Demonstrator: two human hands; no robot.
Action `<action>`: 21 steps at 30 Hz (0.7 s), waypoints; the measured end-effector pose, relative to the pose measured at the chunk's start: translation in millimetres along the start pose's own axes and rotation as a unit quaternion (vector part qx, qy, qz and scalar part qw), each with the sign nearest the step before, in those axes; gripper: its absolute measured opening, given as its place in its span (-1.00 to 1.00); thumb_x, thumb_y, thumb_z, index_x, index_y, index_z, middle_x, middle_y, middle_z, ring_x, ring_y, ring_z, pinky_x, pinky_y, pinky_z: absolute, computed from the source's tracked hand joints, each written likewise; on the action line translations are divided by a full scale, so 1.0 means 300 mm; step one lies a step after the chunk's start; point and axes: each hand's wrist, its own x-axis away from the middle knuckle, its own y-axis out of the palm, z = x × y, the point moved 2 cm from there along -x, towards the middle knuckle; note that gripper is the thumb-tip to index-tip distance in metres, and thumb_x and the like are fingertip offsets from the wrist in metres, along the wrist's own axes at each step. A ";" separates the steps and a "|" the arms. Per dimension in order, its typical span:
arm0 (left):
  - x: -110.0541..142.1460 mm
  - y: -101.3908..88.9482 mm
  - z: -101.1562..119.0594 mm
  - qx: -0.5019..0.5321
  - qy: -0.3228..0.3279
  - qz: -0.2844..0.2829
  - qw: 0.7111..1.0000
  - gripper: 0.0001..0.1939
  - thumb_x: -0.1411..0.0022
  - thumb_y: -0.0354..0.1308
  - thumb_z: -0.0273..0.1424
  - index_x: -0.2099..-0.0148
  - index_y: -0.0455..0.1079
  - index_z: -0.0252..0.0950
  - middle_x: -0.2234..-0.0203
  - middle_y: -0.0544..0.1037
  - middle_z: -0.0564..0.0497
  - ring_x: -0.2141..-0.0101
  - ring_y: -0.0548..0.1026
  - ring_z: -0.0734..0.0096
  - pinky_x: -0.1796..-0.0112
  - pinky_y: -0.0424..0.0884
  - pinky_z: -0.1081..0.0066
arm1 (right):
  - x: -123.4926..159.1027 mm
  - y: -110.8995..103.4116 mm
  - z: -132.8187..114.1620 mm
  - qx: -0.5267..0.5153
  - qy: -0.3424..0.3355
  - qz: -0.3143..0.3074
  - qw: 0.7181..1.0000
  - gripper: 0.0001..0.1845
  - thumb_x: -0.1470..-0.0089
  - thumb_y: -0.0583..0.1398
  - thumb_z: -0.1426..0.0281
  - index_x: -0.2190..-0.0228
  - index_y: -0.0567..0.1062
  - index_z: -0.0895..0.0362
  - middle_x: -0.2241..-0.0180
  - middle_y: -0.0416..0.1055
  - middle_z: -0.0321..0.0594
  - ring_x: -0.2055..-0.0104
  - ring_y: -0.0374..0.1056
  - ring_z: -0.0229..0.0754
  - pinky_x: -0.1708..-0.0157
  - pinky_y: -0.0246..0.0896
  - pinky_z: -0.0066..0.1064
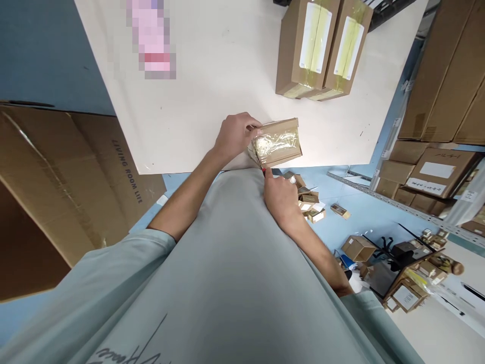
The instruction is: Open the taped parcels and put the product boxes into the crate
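A small cardboard box (pixel 278 140), wrapped in shiny clear tape, lies at the near edge of the white table (pixel 189 111). The fingers of my left hand (pixel 237 132) pinch its left end, where the flap looks loose or creased. My right hand (pixel 281 198) is closed just below the box, at the table's edge. A small red and dark tool (pixel 264 172) shows at its fingertips, close to the box's lower left corner. Most of that tool is hidden by the hand, so its kind is unclear.
Two taped cartons with white labels (pixel 312 45) stand at the table's back right. A blurred pink item (pixel 153 38) is at the back left. A large carton (pixel 76 177) stands left. Small boxes (pixel 308 199) litter the floor; shelves with cartons (pixel 439 172) line the right.
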 end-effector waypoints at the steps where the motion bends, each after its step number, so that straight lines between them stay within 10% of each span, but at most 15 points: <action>1: 0.002 0.002 0.002 0.000 0.001 0.001 1.000 -0.79 -0.42 0.29 -0.34 0.03 0.74 -0.20 0.06 0.77 -0.06 0.11 0.71 0.20 -0.02 0.64 0.18 | 0.004 0.012 0.009 0.000 -0.001 -0.002 1.000 -0.34 -0.55 0.04 0.49 -0.56 0.22 0.19 0.04 0.71 0.22 -0.05 0.71 0.10 0.00 0.55 -0.24; 14: -0.018 0.022 0.046 -0.081 0.029 0.004 0.996 -0.72 -0.54 0.14 -0.38 -0.10 0.67 -0.19 0.00 0.70 -0.11 -0.02 0.64 0.12 -0.14 0.59 0.06 | 0.050 0.030 0.298 -0.156 0.074 0.183 0.968 -0.41 -0.64 -0.06 0.26 -0.51 0.36 0.11 0.14 0.75 0.02 0.19 0.64 0.10 0.12 0.38 -0.26; 21: 0.004 0.225 0.212 -0.156 0.183 -0.021 0.970 -0.63 -0.62 0.00 -0.35 -0.27 0.54 -0.20 -0.23 0.62 -0.19 -0.36 0.46 -0.09 -0.39 0.40 -0.22 | -0.024 0.108 0.436 -0.242 0.094 0.248 0.933 -0.42 -0.55 -0.04 0.30 -0.43 0.43 0.17 0.09 0.75 0.07 0.18 0.65 0.18 0.14 0.41 -0.20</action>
